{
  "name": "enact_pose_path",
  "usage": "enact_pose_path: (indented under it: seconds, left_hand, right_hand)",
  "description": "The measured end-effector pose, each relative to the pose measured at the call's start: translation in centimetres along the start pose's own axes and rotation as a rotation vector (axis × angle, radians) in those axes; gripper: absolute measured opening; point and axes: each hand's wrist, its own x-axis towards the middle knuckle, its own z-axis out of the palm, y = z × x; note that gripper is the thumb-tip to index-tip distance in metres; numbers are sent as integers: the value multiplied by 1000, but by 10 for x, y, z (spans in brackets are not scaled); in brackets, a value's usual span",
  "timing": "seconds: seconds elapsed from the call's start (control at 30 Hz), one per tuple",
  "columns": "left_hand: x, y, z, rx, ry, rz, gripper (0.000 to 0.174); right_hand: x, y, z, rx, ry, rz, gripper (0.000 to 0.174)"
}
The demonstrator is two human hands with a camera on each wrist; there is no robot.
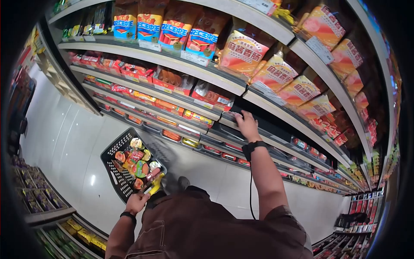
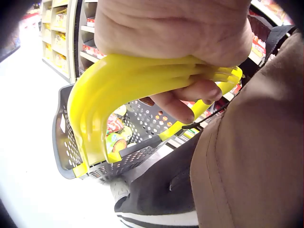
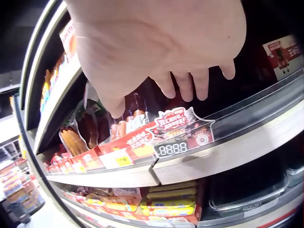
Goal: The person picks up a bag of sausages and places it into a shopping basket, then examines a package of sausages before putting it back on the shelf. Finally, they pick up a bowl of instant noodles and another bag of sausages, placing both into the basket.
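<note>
Tall shelving [image 1: 224, 82] is filling most of the head view. A person in a brown top [image 1: 194, 228] is facing it. A dk grey basket [image 1: 124, 186] w/ perforated walls is sitting low on the person's L side. Blue-and-orange bags [image 1: 172, 36] are standing in a row on an upper tier. A yellow handle [image 2: 118, 78] is rising from the basket; the L hand [image 1: 137, 203] is gripping it, fingers curling under the bar. The R hand [image 1: 248, 125] is hovering at a lower shelf's edge, fingers loosely extended & slightly apart (can't tell if the tips are touching anything). Red sausage boxes [image 3: 128, 146] are lining that shelf just beside it. Small cups & pkgs [image 1: 141, 168] are lying jumbled in the basket. A digital price tag [image 3: 173, 148] is showing on the shelf edge, nr the R hand.
</note>
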Motion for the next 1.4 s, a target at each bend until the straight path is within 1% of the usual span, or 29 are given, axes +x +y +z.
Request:
enact_pose_path:
  seconds: [0.07, 0.13, 0.2, 0.27, 0.33, 0.4, 0.43, 0.47, 0.53, 0.57, 0.6, 0.63, 0.67, 0.7, 0.73, 0.77, 0.8, 0.83, 0.87, 0.93, 0.97, 1.0, 1.03, 1.07, 1.13, 1.2, 1.3, 1.33, 1.4]
  left_hand:
    - [4, -6, 4, -17, 11, -24, 53]
    - [4, -8, 5, 74, 32, 19, 52]
    - [4, -8, 5, 91, 16, -13, 53]
    - [0, -8, 6, 91, 53, -18, 53]
    - [-4, 2, 3, 124, 73, -56, 54]
    - [-6, 4, 1, 113, 72, -33, 54]
    - [-6, 4, -1, 118, 60, -31, 54]
    - [-6, 2, -2, 108, 59, -42, 54]
    - [-1, -5, -1, 143, 52, 10, 59]
    - [4, -14, 4, 133, 61, 13, 59]
    - [1, -3, -3, 120, 59, -1, 57]
    - [-2, 2, -6, 112, 55, -2, 56]
    - [-1, 4, -7, 108, 57, -5, 55]
    - [3, 9, -7, 107, 49, 12, 55]
    - [3, 11, -8, 87, 56, 27, 54]
    - [-1, 8, -10, 70, 66, 29, 54]
    - [2, -1, -5, 100, 94, 76, 53]
    - [2, -4, -4, 100, 96, 77, 53]
    - [1, -3, -5, 100, 99, 74, 54]
    - [0, 3, -12, 76, 24, 27, 54]
    - [-2, 7, -14, 76, 35, 13, 54]
    - [-3, 10, -15, 73, 45, 5, 54]
    - [-4, 10, -16, 61, 48, -2, 53]
    - [-4, 9, -16, 61, 49, -16, 53]
    - [-3, 6, -13, 76, 74, 19, 53]
    - [-4, 6, -15, 70, 86, 35, 53]
    - [-5, 7, -18, 81, 77, 66, 54]
    - [-5, 10, -20, 80, 78, 62, 54]
    - [-7, 14, -26, 84, -3, -5, 58]
  right_hand:
    - [22, 5, 1, -7, -60, 12, 63]
    - [45, 16, 4, -15, -127, 24, 63]
    - [70, 29, 10, 48, -243, 96, 66]
    - [93, 46, 16, -46, -274, 42, 68]
    - [98, 40, 12, -96, -286, 109, 70]
    - [101, 35, 13, -140, -304, 134, 70]
    - [100, 28, 9, -181, -339, 72, 69]
    - [108, 31, 16, -189, -349, 65, 69]
    - [121, 49, 22, -271, -424, -8, 68]
    - [123, 55, 26, -293, -367, -7, 68]
    - [108, 27, 7, -342, -420, 83, 65]
    - [117, 37, 7, -395, -513, 54, 63]
    - [114, 36, 5, -365, -396, 94, 62]
    - [108, 28, -1, -399, -361, 102, 64]
    - [102, 18, -9, -428, -336, 102, 65]
    - [97, 4, -16, -428, -379, 153, 65]
    - [93, 11, -12, -444, -182, -1, 64]
    - [122, 43, 1, -310, -514, 101, 69]
    - [115, 28, -6, -262, -544, 179, 71]
    - [121, 31, -5, -269, -561, 185, 74]
    - [118, 26, -6, -266, -510, 196, 71]
    - [124, 40, -2, -162, -419, 94, 68]
    - [116, 26, -10, -150, -413, 122, 66]
    - [128, 45, -1, -110, -420, 168, 69]
    - [127, 45, -1, -93, -391, 256, 72]
    - [126, 40, -5, -140, -442, 261, 77]
    - [121, 30, -13, -172, -445, 274, 80]
    - [119, 27, -15, -167, -446, 275, 80]
    - [119, 26, -13, -158, -452, 273, 81]
